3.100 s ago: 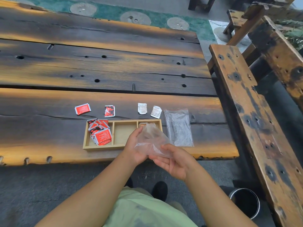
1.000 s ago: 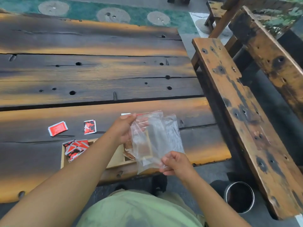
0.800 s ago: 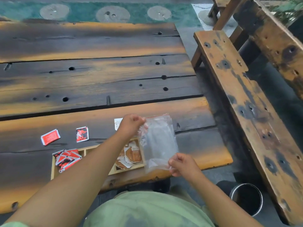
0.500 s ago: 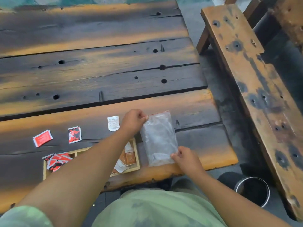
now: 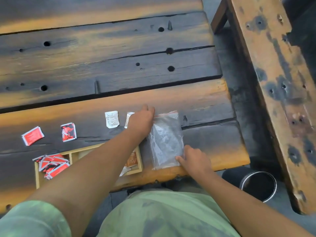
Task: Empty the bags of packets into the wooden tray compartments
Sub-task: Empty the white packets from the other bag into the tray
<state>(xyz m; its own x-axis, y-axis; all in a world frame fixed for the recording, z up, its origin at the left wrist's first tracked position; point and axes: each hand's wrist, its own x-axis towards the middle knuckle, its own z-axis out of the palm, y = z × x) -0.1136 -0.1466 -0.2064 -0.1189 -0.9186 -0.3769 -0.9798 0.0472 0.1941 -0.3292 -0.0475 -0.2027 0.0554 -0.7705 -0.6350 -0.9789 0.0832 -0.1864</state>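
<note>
Your left hand point(image 5: 142, 120) and right hand point(image 5: 193, 159) press the empty clear bag point(image 5: 165, 139) flat on the table point(image 5: 205, 100). The wooden tray point(image 5: 36, 175) holds red and brown packets; four loose packets point(image 5: 68, 132) remain outside.

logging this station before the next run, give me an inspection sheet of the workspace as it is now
surface: dark scorched plank table, holes and cracks, no spills seen
job's things: wooden tray at the near edge; red packets heaped in its left compartment, brown packets in the right one, middle hidden by the arm; clear plastic bag flat on the table right of the tray, looks empty
clutter: two red packets and two white packets loose beyond the tray
grippers: left hand at the bag's top corner, right hand at its bottom corner; grip unclear for both
cables: nothing seen
surroundings: wooden bench to the right, metal bin on the floor
</note>
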